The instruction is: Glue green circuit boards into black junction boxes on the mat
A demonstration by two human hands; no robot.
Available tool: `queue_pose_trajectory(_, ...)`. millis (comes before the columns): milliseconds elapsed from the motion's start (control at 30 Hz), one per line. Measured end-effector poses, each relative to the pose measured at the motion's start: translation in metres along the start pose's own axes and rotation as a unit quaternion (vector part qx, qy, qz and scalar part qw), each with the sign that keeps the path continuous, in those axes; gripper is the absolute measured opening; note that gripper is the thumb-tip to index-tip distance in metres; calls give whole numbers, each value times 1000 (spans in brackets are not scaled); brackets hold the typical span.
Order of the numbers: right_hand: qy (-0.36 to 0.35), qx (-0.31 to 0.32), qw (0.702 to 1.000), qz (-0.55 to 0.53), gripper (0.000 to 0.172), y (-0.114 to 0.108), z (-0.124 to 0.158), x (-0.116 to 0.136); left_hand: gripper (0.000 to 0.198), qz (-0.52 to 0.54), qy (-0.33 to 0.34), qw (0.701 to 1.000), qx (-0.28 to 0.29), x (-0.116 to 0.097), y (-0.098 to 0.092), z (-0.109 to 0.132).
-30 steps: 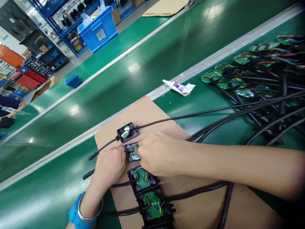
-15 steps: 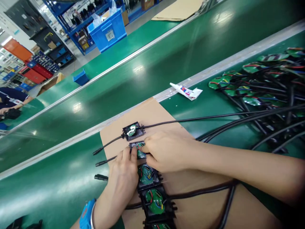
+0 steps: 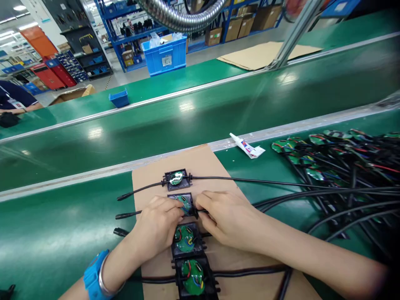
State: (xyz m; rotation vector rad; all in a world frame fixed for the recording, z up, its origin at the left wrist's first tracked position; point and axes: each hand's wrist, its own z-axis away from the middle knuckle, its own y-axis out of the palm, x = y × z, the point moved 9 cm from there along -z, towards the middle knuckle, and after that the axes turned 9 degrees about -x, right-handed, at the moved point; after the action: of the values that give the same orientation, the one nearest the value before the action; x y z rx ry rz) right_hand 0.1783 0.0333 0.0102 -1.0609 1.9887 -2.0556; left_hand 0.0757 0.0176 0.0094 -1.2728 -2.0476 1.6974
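On a cardboard sheet point(image 3: 200, 160) lies a column of open black plastic cases, each with a green circuit board in it. My left hand point(image 3: 158, 223) holds the second case from the top point(image 3: 186, 199), its fingertips bent over the left part of the board. At that case's right end, my right hand point(image 3: 226, 216) has thumb and fingers closed around the black cable point(image 3: 203, 211). The top case point(image 3: 176, 180) has white paste on its board and cables from both ends. Below my hands sit more cases, among them one with a large round board point(image 3: 193, 277).
A white glue tube point(image 3: 246, 146) lies by the metal rail. To the right is a heap of wired green boards point(image 3: 315, 156) with black cables. Across the belt stand a small blue bin point(image 3: 119, 99) and a large blue crate point(image 3: 165, 55). At far left a person point(image 3: 15, 100) works.
My right hand has drawn back from over the board to the case's right end. My left hand stays at the case. The camera view has tilted up and levelled.
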Motion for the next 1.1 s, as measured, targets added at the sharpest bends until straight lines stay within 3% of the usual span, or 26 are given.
queue_pose_trajectory(133,43,71,996,-42,22,7,-4,-9,20,-8,-10,1000,13,3,7,2)
queue_pose_trajectory(233,2,90,991,-100,20,11,-8,-5,19,-20,-13,1000,19,3,9,2)
queue_pose_trajectory(400,-160,-113,980,-18,21,-2,-2,9,18,-35,-22,998,45,3,12,1)
queue_pose_trajectory(533,-177,-171,966,79,26,4,5,7,18,-38,-36,997,60,5,13,2)
queue_pose_trajectory(667,-160,-163,965,125,28,9,4,8,29,-40,-41,997,61,5,13,3)
queue_pose_trajectory(767,-184,-161,959,143,29,12,6,18,41,-47,-19,997,50,-1,14,3)
queue_pose_trajectory(900,-228,-134,946,185,24,22,8,30,29,-100,-26,993,55,-8,15,-3)
queue_pose_trajectory(1000,-198,-92,963,160,22,22,3,20,29,-117,-38,990,65,-8,17,-6)
queue_pose_trajectory(1100,-133,-76,986,63,22,15,-2,0,43,-113,-18,993,42,-9,16,-2)
